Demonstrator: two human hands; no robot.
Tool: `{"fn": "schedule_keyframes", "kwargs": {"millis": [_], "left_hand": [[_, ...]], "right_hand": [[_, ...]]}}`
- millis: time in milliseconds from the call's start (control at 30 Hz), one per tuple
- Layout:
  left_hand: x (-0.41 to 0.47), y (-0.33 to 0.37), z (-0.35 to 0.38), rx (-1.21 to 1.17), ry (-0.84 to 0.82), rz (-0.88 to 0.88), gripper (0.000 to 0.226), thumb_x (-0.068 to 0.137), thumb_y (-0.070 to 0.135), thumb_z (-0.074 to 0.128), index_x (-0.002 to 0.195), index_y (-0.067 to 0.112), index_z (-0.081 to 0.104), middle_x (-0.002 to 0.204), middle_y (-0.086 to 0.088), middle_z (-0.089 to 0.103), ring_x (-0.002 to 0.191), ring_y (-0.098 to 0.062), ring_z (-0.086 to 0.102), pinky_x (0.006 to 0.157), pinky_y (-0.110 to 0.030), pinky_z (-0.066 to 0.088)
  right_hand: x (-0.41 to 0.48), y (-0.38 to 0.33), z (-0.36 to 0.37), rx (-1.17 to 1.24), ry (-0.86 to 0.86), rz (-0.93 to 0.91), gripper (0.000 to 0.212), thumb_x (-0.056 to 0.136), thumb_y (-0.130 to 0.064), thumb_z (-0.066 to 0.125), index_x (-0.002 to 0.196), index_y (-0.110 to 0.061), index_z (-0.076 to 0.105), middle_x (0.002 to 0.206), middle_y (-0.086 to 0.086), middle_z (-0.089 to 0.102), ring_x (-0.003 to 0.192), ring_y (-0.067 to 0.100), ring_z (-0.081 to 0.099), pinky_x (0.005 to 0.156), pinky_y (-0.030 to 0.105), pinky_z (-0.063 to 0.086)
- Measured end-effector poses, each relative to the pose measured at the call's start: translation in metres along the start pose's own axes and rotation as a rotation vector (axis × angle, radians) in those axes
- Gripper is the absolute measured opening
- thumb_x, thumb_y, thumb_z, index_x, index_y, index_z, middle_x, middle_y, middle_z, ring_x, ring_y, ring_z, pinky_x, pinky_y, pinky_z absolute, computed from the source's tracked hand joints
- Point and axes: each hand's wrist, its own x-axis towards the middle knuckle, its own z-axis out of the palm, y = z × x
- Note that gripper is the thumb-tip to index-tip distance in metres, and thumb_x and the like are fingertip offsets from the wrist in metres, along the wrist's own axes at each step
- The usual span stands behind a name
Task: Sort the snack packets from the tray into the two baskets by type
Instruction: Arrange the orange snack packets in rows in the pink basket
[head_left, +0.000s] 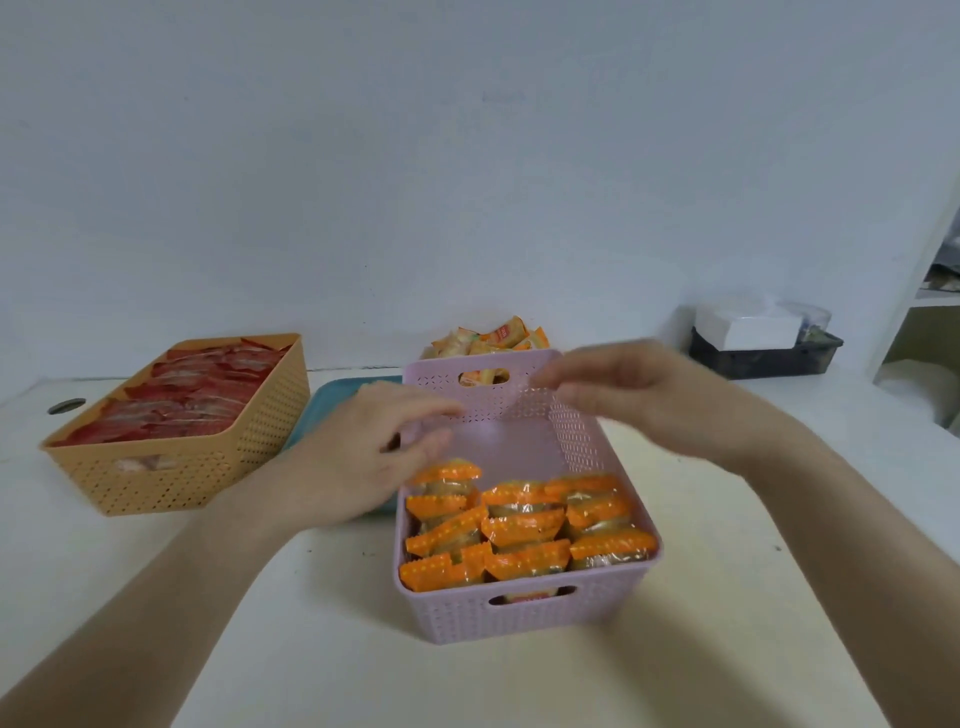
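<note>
A pink basket (519, 616) stands in the middle of the table, its near half packed with upright orange packets (524, 530). My left hand (363, 452) hovers over the basket's left rim, fingers spread and holding nothing. My right hand (639, 395) hangs over the far right corner, fingers loose and holding nothing; both hands are blurred. To the left an orange basket (171, 483) is filled with red packets (182, 400). A blue tray (332, 400) lies between the baskets, largely hidden. More orange packets (491, 338) are piled behind the pink basket.
A dark crate (763, 358) with a white box on it sits at the back right by the wall. A white shelf unit (914, 291) stands at the far right. A round hole (66, 406) is in the tabletop at the far left.
</note>
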Motion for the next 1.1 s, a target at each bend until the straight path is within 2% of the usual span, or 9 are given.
{"fn": "schedule_keyframes", "kwargs": {"millis": [100,200,300,467,667,733,800,900,1100], "left_hand": [[0.017,-0.02,-0.016,-0.208,0.31,-0.141,0.018,0.095,0.034,0.054,0.105,0.035,0.069,0.107,0.02,0.065,0.101,0.003,0.056,0.086,-0.02,0.042],[0.051,-0.054,-0.024,-0.307,0.477,-0.329,0.018,0.095,0.019,0.057,0.094,0.031,0.069,0.097,0.018,0.065,0.083,-0.003,0.058,0.081,-0.024,0.044],[0.082,-0.086,-0.009,-0.488,0.309,-0.457,0.011,0.091,0.029,0.065,0.101,0.03,0.066,0.106,0.012,0.065,0.097,-0.002,0.059,0.097,-0.032,0.047],[0.16,-0.13,0.032,-0.333,-0.136,-0.495,0.073,0.081,0.051,0.069,0.144,0.028,0.039,0.149,0.002,0.039,0.137,-0.017,0.037,0.102,-0.029,0.034],[0.203,-0.161,0.063,-0.236,-0.435,-0.403,0.135,0.052,0.057,0.086,0.153,0.034,-0.001,0.156,0.012,0.023,0.14,-0.011,0.031,0.116,-0.038,0.028],[0.207,-0.161,0.067,-0.285,-0.389,-0.365,0.122,0.054,0.049,0.088,0.149,0.035,0.014,0.15,0.01,0.037,0.132,-0.009,0.044,0.111,-0.035,0.037],[0.209,-0.161,0.069,-0.347,-0.325,-0.297,0.104,0.056,0.043,0.091,0.139,0.041,0.029,0.139,0.012,0.05,0.12,-0.005,0.055,0.104,-0.034,0.046],[0.207,-0.16,0.067,-0.308,-0.266,-0.25,0.11,0.053,0.045,0.093,0.142,0.044,0.029,0.133,0.015,0.054,0.114,-0.003,0.059,0.098,-0.031,0.05],[0.202,-0.148,0.052,-0.324,-0.084,-0.211,0.096,0.055,0.031,0.093,0.134,0.043,0.041,0.118,0.016,0.061,0.101,-0.001,0.064,0.088,-0.027,0.055]], "right_hand": [[0.02,0.021,-0.02,0.416,0.251,0.096,0.023,0.096,-0.018,0.055,0.113,-0.025,0.069,0.115,-0.007,0.071,0.112,0.012,0.064,0.095,0.034,0.052],[0.058,0.063,-0.032,0.616,0.293,0.342,0.038,0.093,-0.027,0.061,0.131,-0.027,0.056,0.129,0.004,0.06,0.12,0.026,0.058,0.096,0.044,0.051],[0.09,0.094,-0.031,0.704,0.252,0.548,0.069,0.085,-0.037,0.07,0.146,-0.029,0.038,0.147,0.011,0.041,0.129,0.035,0.046,0.094,0.048,0.05],[0.164,0.132,-0.03,0.527,0.212,0.7,0.098,0.076,-0.054,0.074,0.153,-0.036,0.017,0.16,0.009,0.02,0.143,0.037,0.024,0.085,0.046,0.045],[0.216,0.155,-0.011,0.16,0.023,0.64,0.119,0.055,-0.067,0.081,0.151,-0.025,0.024,0.148,0.001,0.043,0.131,0.029,0.047,0.102,0.045,0.043],[0.229,0.161,0.0,0.185,-0.007,0.518,0.116,0.044,-0.065,0.088,0.14,-0.021,0.042,0.132,0.001,0.06,0.114,0.022,0.062,0.1,0.043,0.049],[0.229,0.155,0.008,0.14,0.013,0.424,0.1,0.058,-0.051,0.087,0.141,-0.026,0.038,0.126,-0.002,0.06,0.11,0.019,0.063,0.098,0.038,0.05],[0.23,0.149,0.011,0.028,0.059,0.342,0.085,0.069,-0.039,0.084,0.138,-0.039,0.035,0.128,0.001,0.053,0.108,0.02,0.061,0.094,0.039,0.053],[0.227,0.129,0.009,0.059,0.172,0.173,0.053,0.076,-0.018,0.08,0.121,-0.027,0.055,0.121,0.0,0.054,0.099,0.017,0.059,0.068,0.018,0.052]]}}
